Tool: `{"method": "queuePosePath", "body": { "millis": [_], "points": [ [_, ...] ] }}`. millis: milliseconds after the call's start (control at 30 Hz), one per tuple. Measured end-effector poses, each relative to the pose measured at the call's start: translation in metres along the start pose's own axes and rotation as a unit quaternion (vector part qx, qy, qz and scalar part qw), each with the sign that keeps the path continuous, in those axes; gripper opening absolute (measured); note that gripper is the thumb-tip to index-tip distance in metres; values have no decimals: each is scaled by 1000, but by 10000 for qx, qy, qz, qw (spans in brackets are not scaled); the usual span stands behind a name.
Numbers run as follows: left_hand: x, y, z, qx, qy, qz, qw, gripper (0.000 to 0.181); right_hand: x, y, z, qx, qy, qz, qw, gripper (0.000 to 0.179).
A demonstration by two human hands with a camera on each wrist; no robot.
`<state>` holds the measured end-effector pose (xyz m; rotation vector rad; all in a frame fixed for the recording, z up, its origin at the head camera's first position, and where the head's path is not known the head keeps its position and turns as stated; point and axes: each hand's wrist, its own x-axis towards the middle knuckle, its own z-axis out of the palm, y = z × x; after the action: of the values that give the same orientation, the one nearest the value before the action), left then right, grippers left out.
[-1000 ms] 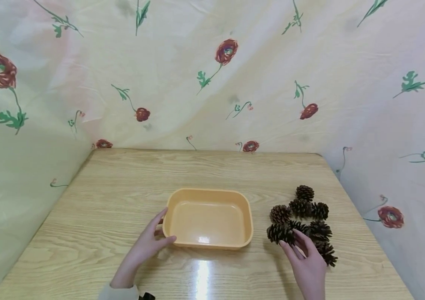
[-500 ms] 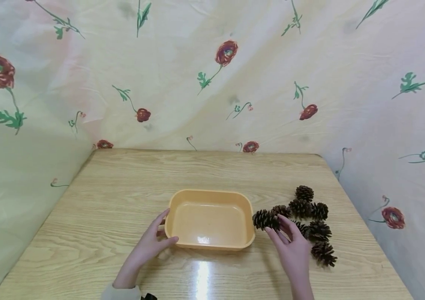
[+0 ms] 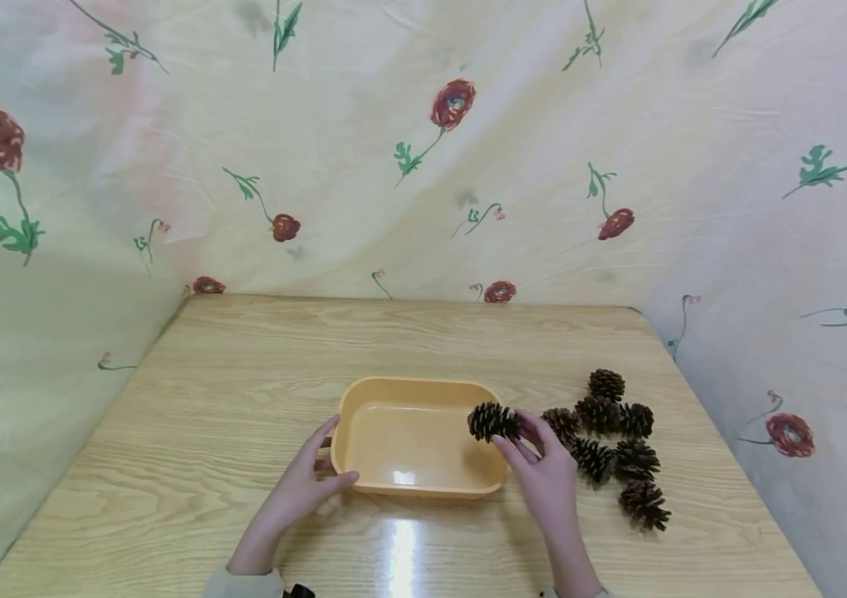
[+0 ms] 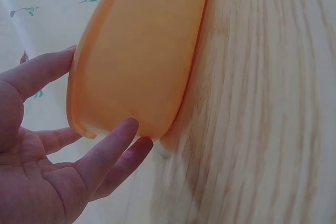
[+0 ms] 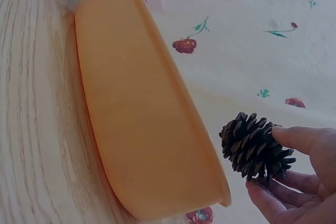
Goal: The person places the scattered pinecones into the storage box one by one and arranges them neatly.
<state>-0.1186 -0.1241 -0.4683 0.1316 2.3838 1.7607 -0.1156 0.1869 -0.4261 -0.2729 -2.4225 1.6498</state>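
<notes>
A dark brown pine cone (image 3: 492, 421) is above the right end of a pale orange plastic container (image 3: 408, 436). My right hand (image 3: 549, 480) pinches it between thumb and fingers; in the right wrist view the pine cone (image 5: 254, 148) hangs beyond the container's rim (image 5: 184, 98). At the container's left end, my left hand (image 3: 305, 486) holds it, thumb on the near corner and fingers along the end wall. Its fingertips touch the container's outer wall (image 4: 136, 51) in the left wrist view. The container's visible floor holds nothing.
Several more pine cones (image 3: 636, 459) lie grouped on the wooden table (image 3: 244, 357), right of the container. A floral cloth (image 3: 364, 149) hangs behind the table and along both sides. A bright light reflection lies on the tabletop in front of the container.
My right hand has carried the pine cone left from the group to over the container's right end. My left hand and the container have shifted only slightly.
</notes>
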Motion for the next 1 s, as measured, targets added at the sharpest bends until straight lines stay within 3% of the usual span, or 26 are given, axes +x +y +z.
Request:
{"method": "queuePosePath", "body": {
  "millis": [333,800,1000],
  "points": [
    [1,-2,-6,4,-123,115,9999,86,5,0,16,70,-157,-110,9998,55],
    [14,-3,-19,-234,-348,-163,9990,80,14,1,33,125,-378,-68,9992,57],
    [18,-8,-20,-305,-659,92,9973,79,20,-1,44,273,-453,-185,9984,54]
  ]
}}
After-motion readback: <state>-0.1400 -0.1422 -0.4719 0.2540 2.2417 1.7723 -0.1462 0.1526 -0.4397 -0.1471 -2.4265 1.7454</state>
